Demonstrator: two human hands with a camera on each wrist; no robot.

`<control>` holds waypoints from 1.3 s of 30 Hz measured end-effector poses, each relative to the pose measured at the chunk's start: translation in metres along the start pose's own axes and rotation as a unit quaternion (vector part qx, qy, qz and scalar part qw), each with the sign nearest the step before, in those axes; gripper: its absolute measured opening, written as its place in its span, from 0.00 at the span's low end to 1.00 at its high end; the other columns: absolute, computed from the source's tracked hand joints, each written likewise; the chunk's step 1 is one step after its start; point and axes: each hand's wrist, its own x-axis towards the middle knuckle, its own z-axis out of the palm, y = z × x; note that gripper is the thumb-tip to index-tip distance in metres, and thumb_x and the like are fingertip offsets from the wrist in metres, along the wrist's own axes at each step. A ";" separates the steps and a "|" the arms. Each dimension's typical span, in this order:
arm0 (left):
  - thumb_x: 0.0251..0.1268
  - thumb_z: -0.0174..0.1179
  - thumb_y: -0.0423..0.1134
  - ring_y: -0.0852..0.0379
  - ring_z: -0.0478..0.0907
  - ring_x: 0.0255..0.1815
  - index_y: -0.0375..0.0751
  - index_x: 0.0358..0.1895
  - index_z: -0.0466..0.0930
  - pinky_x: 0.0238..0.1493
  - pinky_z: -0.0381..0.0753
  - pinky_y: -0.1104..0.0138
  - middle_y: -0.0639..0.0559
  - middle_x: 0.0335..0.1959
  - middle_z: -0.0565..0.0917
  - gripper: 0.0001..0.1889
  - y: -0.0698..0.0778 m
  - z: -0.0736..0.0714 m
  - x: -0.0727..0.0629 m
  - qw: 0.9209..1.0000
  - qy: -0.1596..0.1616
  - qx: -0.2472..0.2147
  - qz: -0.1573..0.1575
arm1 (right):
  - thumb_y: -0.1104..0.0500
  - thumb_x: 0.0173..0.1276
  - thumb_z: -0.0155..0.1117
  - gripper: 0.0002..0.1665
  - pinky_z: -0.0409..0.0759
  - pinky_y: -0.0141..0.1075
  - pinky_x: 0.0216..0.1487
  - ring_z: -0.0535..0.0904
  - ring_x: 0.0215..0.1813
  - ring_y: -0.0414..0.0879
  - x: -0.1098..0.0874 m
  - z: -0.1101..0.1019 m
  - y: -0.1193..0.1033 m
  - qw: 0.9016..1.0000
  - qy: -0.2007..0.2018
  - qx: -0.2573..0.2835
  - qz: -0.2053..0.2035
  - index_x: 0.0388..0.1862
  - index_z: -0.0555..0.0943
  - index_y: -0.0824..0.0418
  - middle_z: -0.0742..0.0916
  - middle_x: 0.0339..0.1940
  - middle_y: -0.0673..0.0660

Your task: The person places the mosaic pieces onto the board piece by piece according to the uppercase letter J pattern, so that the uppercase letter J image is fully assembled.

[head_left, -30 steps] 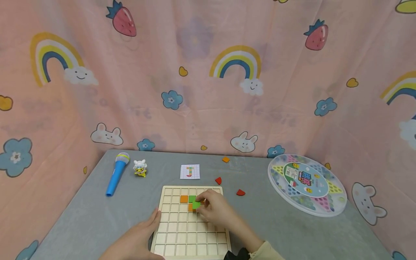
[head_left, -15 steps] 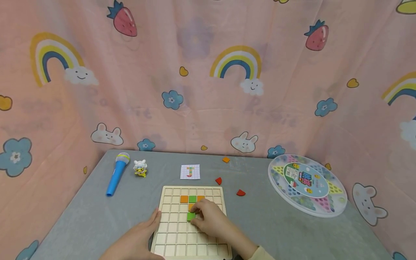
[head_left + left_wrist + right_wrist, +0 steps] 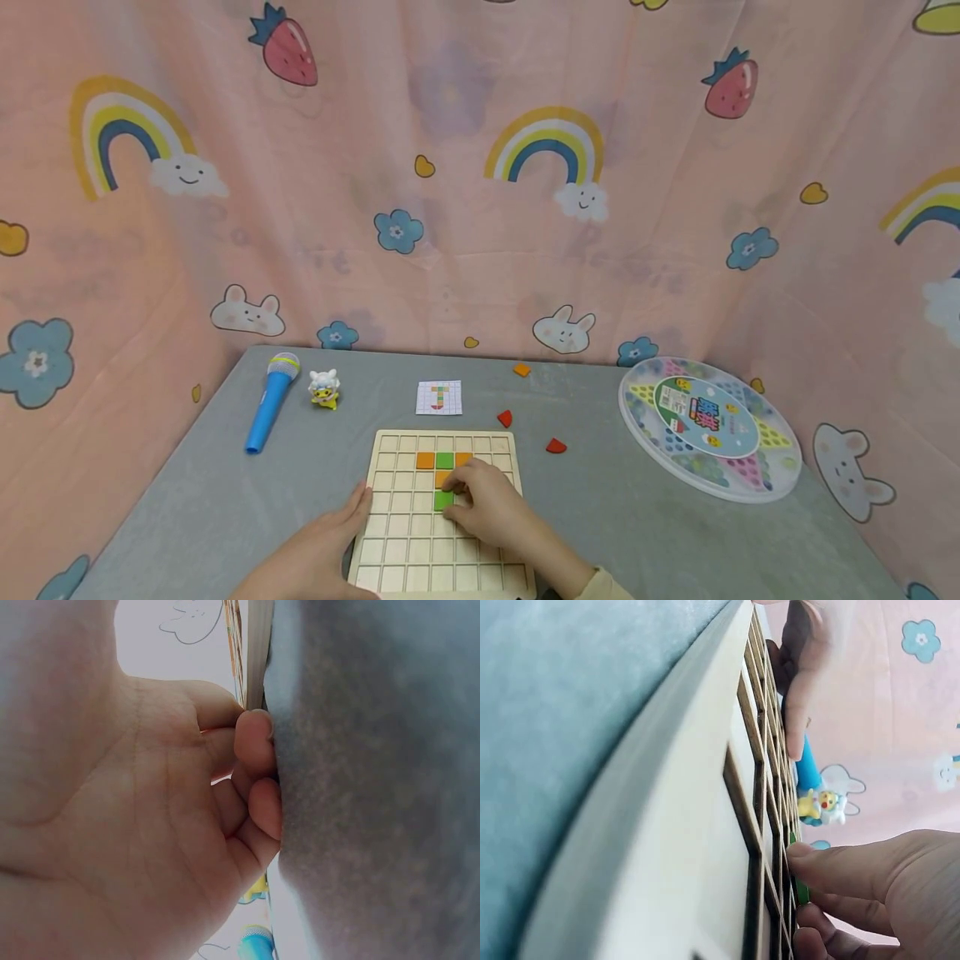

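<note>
A pale wooden grid board (image 3: 397, 550) lies on the grey table. My left hand (image 3: 318, 546) holds it at its left side, fingers against the edge and thumb near the front corner; some fingers curl beside the edge in the left wrist view. With thumb and fingers, my right hand (image 3: 487, 504) pinches a green square tile (image 3: 442, 501) at a cell. Directly above that cell sits an orange tile (image 3: 441, 479), partly covered by the fingers. The row beyond it has an orange tile (image 3: 425, 461), a green tile (image 3: 445, 460) and another orange tile (image 3: 463, 458).
Behind the board lies a card (image 3: 438, 398) with a coloured J-shaped pattern. Two red pieces (image 3: 505, 418) and an orange piece (image 3: 521, 369) are loose on the table. A blue microphone (image 3: 272, 404) and small figurine (image 3: 324, 389) stand left; a round game box (image 3: 708, 429) lies right.
My right hand has brought the green tile down the board, from over the orange tiles to the cell below the single orange one. The left hand has stayed in place.
</note>
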 end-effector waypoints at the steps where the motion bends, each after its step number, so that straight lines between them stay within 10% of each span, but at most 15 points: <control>1: 0.46 0.83 0.63 0.27 0.67 0.76 0.24 0.83 0.50 0.67 0.74 0.35 0.28 0.85 0.53 0.71 0.000 0.000 0.000 1.000 0.000 -0.006 0.000 | 0.64 0.62 0.80 0.11 0.77 0.30 0.41 0.73 0.37 0.34 0.000 0.000 0.000 1.000 -0.001 0.001 0.000 0.43 0.90 0.60 0.84 0.38 0.47; 27: 0.48 0.83 0.62 0.30 0.71 0.74 0.23 0.83 0.50 0.65 0.77 0.38 0.28 0.85 0.54 0.70 0.007 -0.002 -0.006 1.000 0.012 0.021 0.020 | 0.61 0.58 0.85 0.16 0.76 0.30 0.40 0.74 0.35 0.36 0.003 -0.005 0.004 0.999 -0.021 0.024 0.003 0.44 0.89 0.58 0.84 0.37 0.47; 39: 0.47 0.83 0.62 0.29 0.72 0.73 0.22 0.82 0.50 0.64 0.78 0.38 0.28 0.84 0.55 0.70 0.006 -0.002 -0.006 0.999 0.013 0.022 0.027 | 0.63 0.64 0.81 0.35 0.78 0.31 0.34 0.78 0.35 0.40 0.007 -0.027 0.009 0.997 0.021 0.079 0.006 0.68 0.79 0.69 0.85 0.52 0.62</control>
